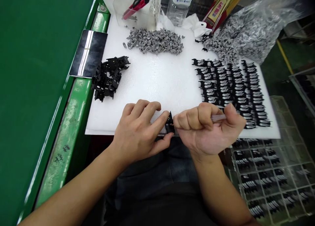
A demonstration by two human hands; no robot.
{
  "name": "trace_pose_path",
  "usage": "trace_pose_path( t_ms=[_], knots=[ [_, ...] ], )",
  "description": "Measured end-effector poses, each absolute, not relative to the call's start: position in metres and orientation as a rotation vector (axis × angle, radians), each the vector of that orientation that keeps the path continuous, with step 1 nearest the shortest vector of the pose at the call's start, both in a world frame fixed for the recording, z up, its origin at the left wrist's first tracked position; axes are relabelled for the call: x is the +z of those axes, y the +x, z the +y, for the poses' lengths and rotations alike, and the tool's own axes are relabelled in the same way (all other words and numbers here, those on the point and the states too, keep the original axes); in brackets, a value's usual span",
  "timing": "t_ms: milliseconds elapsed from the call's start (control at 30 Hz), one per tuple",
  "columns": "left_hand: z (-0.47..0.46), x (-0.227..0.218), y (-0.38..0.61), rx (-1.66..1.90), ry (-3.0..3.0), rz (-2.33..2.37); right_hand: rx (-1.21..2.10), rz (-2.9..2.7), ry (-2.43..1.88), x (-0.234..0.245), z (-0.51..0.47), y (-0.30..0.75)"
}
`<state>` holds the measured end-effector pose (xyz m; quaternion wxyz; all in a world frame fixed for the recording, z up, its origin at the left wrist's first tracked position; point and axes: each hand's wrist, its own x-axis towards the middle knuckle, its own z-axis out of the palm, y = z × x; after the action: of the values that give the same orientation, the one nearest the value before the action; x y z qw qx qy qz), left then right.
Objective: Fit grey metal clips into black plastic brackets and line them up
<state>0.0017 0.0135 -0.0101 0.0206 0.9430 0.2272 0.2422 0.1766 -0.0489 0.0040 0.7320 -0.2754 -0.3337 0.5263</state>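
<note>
Quick look at this bench setup. The left hand (pixel 136 134) has a small black plastic part (pixel 169 123) pinched firmly between thumb and fingers, just over the front edge of the white foam board (pixel 145 91). The right hand (pixel 209 129) is curled shut around a clear stick (pixel 218 118), with its knuckles right up against the part. Wherever the stick's tip is, the fingers hide it, so I can't tell what it's touching

Tip for fiddly stuff like this: pinch the part close to the spot you're working on and keep both hands braced against each other, like here, so nothing wobbles. Small, controlled movements are safer than force, since thin plastic bits this size look easy to snap

The layout's pretty tidy too. There's a loose heap of black plastic parts (pixel 109 78) on the left of the board, a pile of grey clips (pixel 155 41) at the top, and neat rows of black parts with grey clips (pixel 228 91) on the right. A plastic bag of more pieces (pixel 248 32) sits at the back corner, and a clear tray (pixel 273 176) with more rows sits low on the right, next to the bench
</note>
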Motion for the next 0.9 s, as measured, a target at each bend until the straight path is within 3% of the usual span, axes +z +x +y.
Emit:
trace_pose_path(
  t_ms=[900],
  knots=[
    [0.0137,-0.0092,0.0017,0.745,2.918,0.697,1.093,-0.78,-0.689,0.0059,-0.0518,0.17]
  ],
)
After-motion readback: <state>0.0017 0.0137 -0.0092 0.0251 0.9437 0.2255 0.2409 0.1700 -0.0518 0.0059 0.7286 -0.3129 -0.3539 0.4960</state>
